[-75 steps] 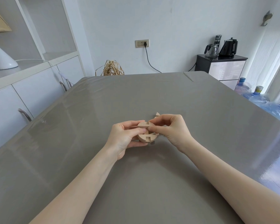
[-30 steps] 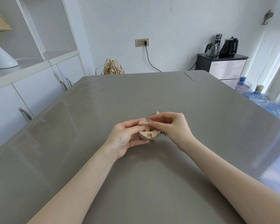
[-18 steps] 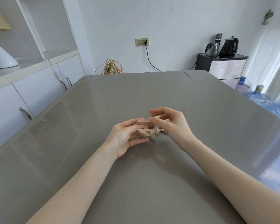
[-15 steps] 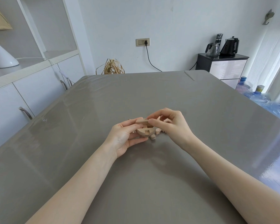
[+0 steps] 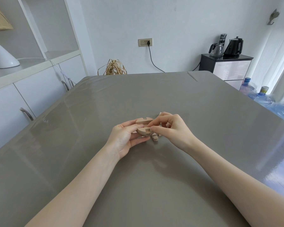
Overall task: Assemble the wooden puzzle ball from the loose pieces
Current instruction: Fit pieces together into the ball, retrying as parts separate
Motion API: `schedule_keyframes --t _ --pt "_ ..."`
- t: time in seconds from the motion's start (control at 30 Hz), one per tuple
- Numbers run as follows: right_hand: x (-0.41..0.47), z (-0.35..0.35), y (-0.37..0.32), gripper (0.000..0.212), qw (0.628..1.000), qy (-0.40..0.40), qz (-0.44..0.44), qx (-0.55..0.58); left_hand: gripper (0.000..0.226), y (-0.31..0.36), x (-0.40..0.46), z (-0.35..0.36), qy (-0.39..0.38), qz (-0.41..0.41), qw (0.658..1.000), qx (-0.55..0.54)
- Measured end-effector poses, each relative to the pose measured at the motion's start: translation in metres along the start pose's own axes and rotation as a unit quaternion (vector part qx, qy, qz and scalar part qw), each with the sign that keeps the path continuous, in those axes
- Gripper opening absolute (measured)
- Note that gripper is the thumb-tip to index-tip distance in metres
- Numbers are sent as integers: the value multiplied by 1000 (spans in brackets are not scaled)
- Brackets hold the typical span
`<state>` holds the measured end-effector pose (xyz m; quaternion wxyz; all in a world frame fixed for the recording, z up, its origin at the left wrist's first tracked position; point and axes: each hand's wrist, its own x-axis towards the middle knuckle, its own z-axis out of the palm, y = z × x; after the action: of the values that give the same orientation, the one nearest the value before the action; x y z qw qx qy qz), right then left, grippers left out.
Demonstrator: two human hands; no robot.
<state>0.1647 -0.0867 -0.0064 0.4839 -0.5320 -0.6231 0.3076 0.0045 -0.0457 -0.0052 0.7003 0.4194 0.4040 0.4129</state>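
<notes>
Two bare forearms reach in from the lower edge over a grey, glossy table (image 5: 138, 185) that reflects the room's light. At mid-table the left hand (image 5: 124, 138) lies palm-up and partly curled, its thumb and fingers closed on a rounded wooden piece (image 5: 143, 131) with a square notch facing the viewer; a second flat, notched piece (image 5: 143, 120) shows just above it, against the fingertips. The right hand (image 5: 169, 128) is arched over the pieces, thumb and forefinger pinched together at the notched end of the rounded piece; whether it holds a separate piece cannot be told. A small loose stepped piece (image 5: 155, 137) lies on the table just below the two hands, and another pale piece (image 5: 159, 114) shows beyond the right knuckles. The ball is thus unassembled, its parts gathered between and around the hands. Beyond the table's far edge stands a bundle of dry straw (image 5: 116, 67). To the left are white cabinets (image 5: 31, 95) and open shelving carrying a white lamp base (image 5: 4, 58). On the back wall a socket (image 5: 145, 42) holds a black cord. At right, a dark side cabinet (image 5: 226, 66) bears a glass jug and a black kettle (image 5: 234, 46), with blue water bottles (image 5: 262, 95) beside it.
</notes>
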Motion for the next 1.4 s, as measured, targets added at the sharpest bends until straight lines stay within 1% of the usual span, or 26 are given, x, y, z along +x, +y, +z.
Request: schedule_keyframes --t 0.33,0.4,0.5,0.57,0.63,0.7,0.77,0.83,0.87,0.97,1.03,1.1,1.27,1.4 --pt "-2 0 -2 13 1000 -1 -4 0 24 1 1 -1 1 9 1000 18" --pt "-3 -1 -4 14 1000 1 -2 18 24 3 0 -2 2 13 1000 19" --pt "-3 -4 -4 17 997 35 14 61 24 7 0 -3 14 15 1000 1" --pt "-1 -5 -2 17 995 68 27 63 25 10 1 -4 24 18 999 -13" --pt "2 -6 3 19 995 91 38 33 26 13 2 -6 35 21 999 -26" --pt "2 -5 7 20 995 97 34 -17 26 16 2 -9 45 22 998 -37" --pt "2 -2 10 18 993 85 10 -76 27 18 3 -11 52 22 997 -46" --pt "3 1 11 18 985 53 -11 -163 25 19 2 -13 58 25 997 -50" --pt "3 3 12 22 978 30 -15 -208 23 20 3 -13 60 27 997 -51" --pt "2 4 12 49 957 -34 -9 -289 21 20 3 -13 64 25 996 -50" --pt "3 5 12 64 947 -55 -19 -316 21 19 4 -14 67 24 996 -47" --pt "4 7 11 71 940 -65 -26 -335 21 19 4 -14 71 25 996 -44" --pt "6 15 12 68 916 -74 -39 -392 21 19 4 -15 71 29 996 -41" --pt "6 15 14 66 917 -69 -44 -391 20 19 5 -16 75 33 996 -44"
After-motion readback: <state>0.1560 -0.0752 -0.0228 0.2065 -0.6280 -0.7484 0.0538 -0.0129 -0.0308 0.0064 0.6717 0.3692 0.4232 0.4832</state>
